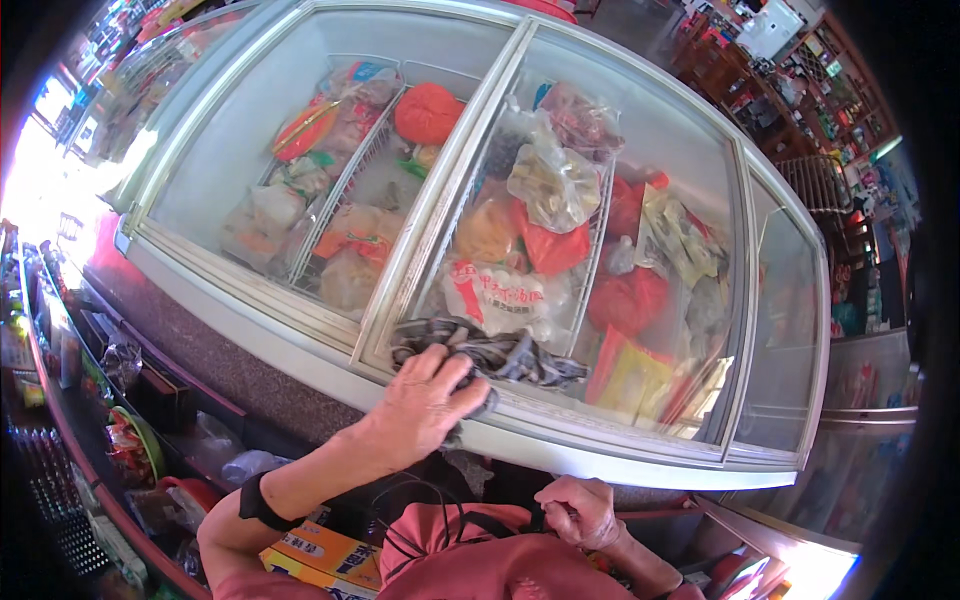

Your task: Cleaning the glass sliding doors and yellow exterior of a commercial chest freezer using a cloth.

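Note:
A dark striped cloth (517, 356) lies bunched on the glass lid (420, 315) of a chest freezer, along its near edge. My left hand (431, 397) presses on the cloth's left end, with the fingers bent over it and part of it hanging below the hand. My right hand (581, 510) is curled into a loose fist in front of my chest, below the freezer's white rim (637, 469). A black strap runs beside its fingers; nothing else shows in it. Under the glass lie bagged frozen goods, including a red bag (427, 112) and a white printed bag (499, 296).
White wire dividers (345, 191) split the freezer inside. To the left runs a low shelf with a green-rimmed basket (139, 446) of packets. An orange printed carton (322, 555) is beside my left elbow. Wooden shelves (847, 82) with goods stand at the far right.

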{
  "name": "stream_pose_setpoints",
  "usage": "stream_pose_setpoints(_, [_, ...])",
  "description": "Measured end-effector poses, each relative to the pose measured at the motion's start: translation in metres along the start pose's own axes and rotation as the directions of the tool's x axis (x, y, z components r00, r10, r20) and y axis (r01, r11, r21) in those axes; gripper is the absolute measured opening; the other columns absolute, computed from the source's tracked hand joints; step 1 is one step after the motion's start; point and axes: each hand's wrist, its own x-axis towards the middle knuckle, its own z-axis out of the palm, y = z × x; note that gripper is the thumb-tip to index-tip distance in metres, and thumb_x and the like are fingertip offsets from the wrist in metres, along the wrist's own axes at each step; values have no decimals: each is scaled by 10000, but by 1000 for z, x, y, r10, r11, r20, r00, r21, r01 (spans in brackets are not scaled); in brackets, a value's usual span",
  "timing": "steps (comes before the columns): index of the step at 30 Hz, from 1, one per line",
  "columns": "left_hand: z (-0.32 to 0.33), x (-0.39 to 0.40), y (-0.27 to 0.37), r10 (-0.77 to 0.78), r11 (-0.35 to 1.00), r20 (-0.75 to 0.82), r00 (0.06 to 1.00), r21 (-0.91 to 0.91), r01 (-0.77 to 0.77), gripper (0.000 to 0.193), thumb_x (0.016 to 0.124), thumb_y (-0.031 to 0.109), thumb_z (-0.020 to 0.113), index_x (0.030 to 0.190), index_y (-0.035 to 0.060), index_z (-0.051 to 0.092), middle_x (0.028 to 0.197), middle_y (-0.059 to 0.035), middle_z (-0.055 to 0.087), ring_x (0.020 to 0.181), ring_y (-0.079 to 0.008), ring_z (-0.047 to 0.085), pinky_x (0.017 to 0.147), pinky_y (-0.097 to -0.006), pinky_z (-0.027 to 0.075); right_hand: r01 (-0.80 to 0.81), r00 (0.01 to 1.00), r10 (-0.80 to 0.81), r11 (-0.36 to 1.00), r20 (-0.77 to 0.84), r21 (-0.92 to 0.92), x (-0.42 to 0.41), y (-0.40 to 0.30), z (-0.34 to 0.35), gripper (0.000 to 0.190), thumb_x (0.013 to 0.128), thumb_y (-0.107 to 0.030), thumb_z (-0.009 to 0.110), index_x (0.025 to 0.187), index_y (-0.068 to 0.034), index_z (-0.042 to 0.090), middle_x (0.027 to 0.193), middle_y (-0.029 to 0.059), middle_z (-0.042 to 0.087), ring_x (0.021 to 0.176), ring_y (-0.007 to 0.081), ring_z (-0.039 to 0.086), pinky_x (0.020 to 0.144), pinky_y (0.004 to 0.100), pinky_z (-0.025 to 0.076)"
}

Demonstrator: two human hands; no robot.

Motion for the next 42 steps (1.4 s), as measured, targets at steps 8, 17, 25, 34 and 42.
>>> stream_pose_setpoints(8, [-40,-28,-30,-265,957,19,964,130,260,579,660,-54,677,1209,61,534,1253,-163,404,1183,-417,406,1012,-496,401,16,980,-24,999,-200,-43,31,21,-7,160,824,51,606,964,-19,636,667,67,576,507,144,558,474,268,442])
stream_pose_setpoints(17, [-47,4,-93,-219,974,80,972,77,213,615,663,-74,682,1242,59,523,1197,-172,419,1127,-398,431,983,-482,405,-66,968,98,988,-233,139,65,19,21,164,839,57,604,984,-15,624,699,68,573,534,114,537,483,262,432])
stream_pose_setpoints(25, [-39,93,-162,28,992,-76,997,126,-18,570,716,-47,644,1253,85,503,1151,-170,443,1088,-395,453,929,-484,407,-92,962,98,995,-254,36,108,6,80,177,817,49,627,978,-25,623,693,97,578,503,189,553,460,310,431])
stream_pose_setpoints(34, [-40,196,-211,111,974,-45,993,205,-100,391,809,2,541,1187,97,513,1111,-186,455,974,-402,510,824,-530,429,-337,805,122,900,-581,-278,120,-1,105,170,801,67,607,933,-40,621,641,84,563,483,198,564,456,300,432])
stream_pose_setpoints(42, [-23,320,-275,-43,956,-288,957,266,123,310,823,119,582,1131,153,595,1150,-123,519,1024,-385,553,824,-539,449,-376,811,81,831,-580,-411,132,-4,113,191,773,75,607,923,-44,609,643,75,553,495,226,559,459,325,435])
